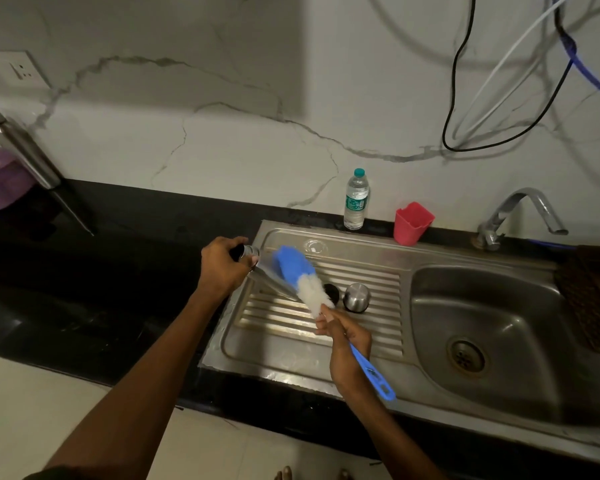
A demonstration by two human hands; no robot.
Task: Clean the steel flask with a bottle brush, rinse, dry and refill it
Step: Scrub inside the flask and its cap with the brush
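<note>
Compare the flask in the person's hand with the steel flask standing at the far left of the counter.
The held flask is uncapped and tilted over the drainboard, gripped near the neck by the left hand; the far flask is capped, untouched, and stands on the counter. The brush lies against the held one only. Both are slim steel.

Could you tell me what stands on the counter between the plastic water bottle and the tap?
A red plastic cup stands between the water bottle and the tap, behind the sink, in the head view.
</note>
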